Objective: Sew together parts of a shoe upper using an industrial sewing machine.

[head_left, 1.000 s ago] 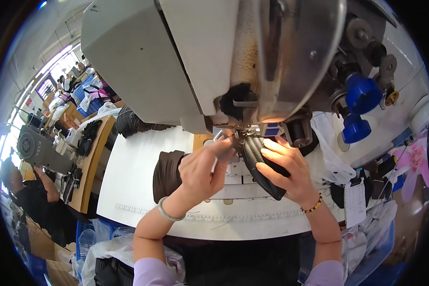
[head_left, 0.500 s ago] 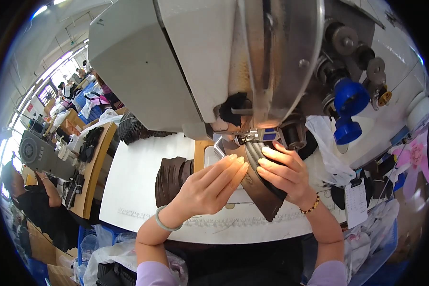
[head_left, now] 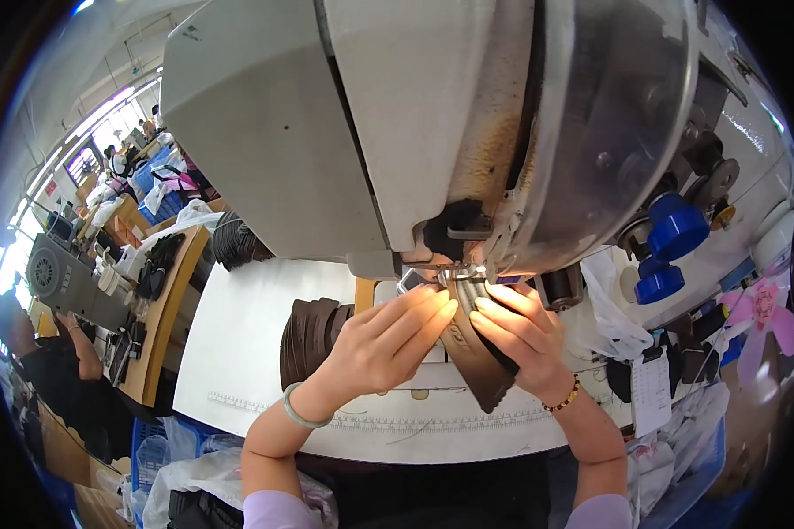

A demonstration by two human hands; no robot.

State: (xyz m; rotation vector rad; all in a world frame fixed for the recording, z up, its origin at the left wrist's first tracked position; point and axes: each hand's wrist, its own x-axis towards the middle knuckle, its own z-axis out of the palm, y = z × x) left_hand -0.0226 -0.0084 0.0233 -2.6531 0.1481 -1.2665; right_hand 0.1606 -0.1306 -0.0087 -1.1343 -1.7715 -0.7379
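A curved brown leather-like strip (head_left: 476, 366) with a dark ribbed part along its right side lies under the needle area (head_left: 463, 271) of a sewing machine (head_left: 273, 115). My left hand (head_left: 384, 344) has its fingers pressed together at the strip's left edge, close to the presser foot. My right hand (head_left: 528, 331) grips the strip's right side, thumb hidden, fingertips curled onto the ribbed part. The two hands' fingertips lie a short way apart under the bright lamp spot. The strip's wide lower end points toward me.
Left of my left hand stands a stack of brown pieces (head_left: 309, 339) on the white table (head_left: 238, 353). A dark bundle (head_left: 238, 242) is farther back. Blue knobs (head_left: 677, 227) jut from the machine's right. A clear bag (head_left: 613, 309) lies beyond my right hand. At left, a person (head_left: 62, 379) sits at another machine.
The view has shifted, so the machine head fills more of it. My right hand has come nearer my left, and less of the dark ribbed part shows.
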